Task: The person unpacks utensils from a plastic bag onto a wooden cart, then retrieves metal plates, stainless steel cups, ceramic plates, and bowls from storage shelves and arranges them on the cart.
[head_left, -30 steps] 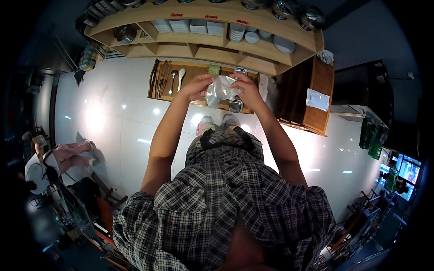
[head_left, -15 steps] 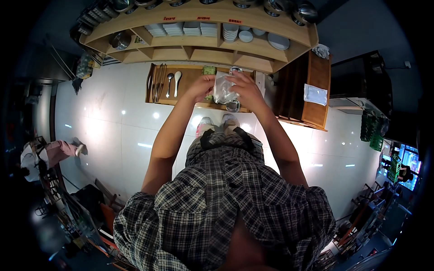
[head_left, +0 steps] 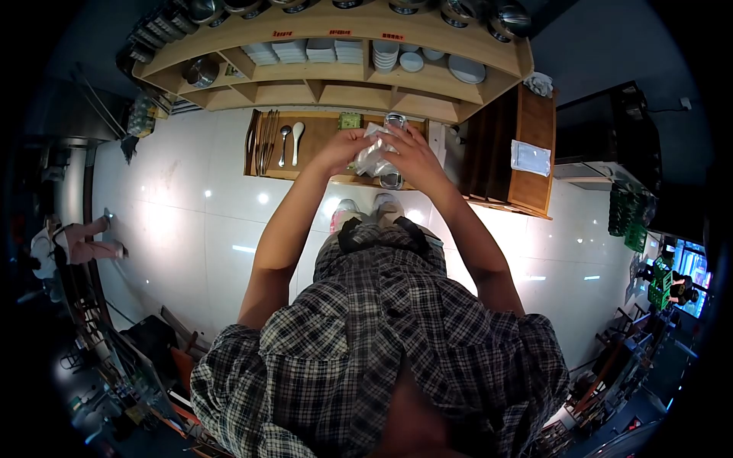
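Observation:
Between my two hands is a clear, crinkled plastic bag (head_left: 374, 159), held above an open wooden drawer (head_left: 313, 169). My left hand (head_left: 345, 149) pinches the bag's left side near its top. On the other side, my right hand (head_left: 412, 156) has its fingers closed over the bag's upper right part. What the bag contains, if anything, I cannot make out. Below the hands, a green packet (head_left: 350, 120) and shiny metal-rimmed containers (head_left: 392, 181) partly show. Further left in the drawer lie a white spoon (head_left: 297, 134), a dark metal spoon (head_left: 284, 145) and several chopsticks (head_left: 267, 141).
A wooden shelf (head_left: 321, 93) with stacked white dishes (head_left: 385, 55) stands ahead, metal bowls on top. Right of the drawer is a brown cabinet (head_left: 527, 195) bearing a white packet (head_left: 531, 157). One person (head_left: 72, 240) is far left; another (head_left: 682, 291) is far right beside green crates.
The bag has been gathered and tilted slightly, with my right fingers shifting left over it. The person at far left has moved further left.

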Action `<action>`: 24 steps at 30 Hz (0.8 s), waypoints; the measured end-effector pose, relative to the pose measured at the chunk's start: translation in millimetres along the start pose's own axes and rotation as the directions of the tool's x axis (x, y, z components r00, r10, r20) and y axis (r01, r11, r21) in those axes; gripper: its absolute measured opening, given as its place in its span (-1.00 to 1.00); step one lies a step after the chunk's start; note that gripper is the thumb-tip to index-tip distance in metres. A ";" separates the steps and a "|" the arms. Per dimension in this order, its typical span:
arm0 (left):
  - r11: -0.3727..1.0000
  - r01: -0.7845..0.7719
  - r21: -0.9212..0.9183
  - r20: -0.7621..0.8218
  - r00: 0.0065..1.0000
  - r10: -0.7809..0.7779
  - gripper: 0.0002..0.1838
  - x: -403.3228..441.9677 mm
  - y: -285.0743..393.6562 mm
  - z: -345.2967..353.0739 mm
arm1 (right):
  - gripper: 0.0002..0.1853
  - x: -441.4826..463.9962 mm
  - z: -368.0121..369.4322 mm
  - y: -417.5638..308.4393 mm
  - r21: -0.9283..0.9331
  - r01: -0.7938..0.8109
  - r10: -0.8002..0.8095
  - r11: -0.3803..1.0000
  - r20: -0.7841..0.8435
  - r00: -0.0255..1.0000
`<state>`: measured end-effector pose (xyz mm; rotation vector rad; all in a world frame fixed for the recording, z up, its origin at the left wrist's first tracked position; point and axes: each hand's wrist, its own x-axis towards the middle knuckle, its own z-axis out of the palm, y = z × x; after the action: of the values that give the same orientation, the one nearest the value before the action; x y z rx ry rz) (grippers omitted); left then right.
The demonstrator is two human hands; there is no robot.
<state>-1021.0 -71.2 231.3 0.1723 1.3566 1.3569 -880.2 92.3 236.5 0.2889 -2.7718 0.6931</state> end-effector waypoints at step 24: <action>0.911 -0.187 0.368 -0.066 0.972 0.226 -0.69 -7.9 8.2 -15.1 | -0.75 11.3 55.3 11.0 0.648 -0.674 0.612 0.355 0.384 0.691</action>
<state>-1034.2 -83.3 237.1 0.5091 1.7117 1.2922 -905.3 73.6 188.3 -0.7435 -2.3917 2.0897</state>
